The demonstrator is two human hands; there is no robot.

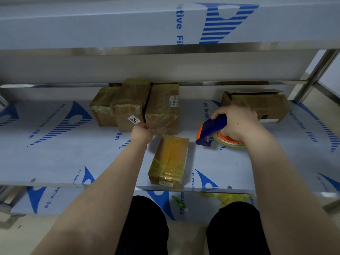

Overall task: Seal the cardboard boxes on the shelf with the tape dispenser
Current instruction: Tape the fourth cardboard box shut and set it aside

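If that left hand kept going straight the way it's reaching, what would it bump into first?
Most likely the tape-wrapped box with the barcode label, directly ahead of the left hand. It may already be touching the box's lower corner, but depth is unclear.

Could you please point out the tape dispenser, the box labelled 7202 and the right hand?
tape dispenser (214, 126), head view, blue handle
box labelled 7202 (129, 103), head view, taped top face
right hand (237, 124), head view, back of hand

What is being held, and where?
The right grip holds the dispenser by its blue handle. The left grip curls against a box; its hold cannot be told.
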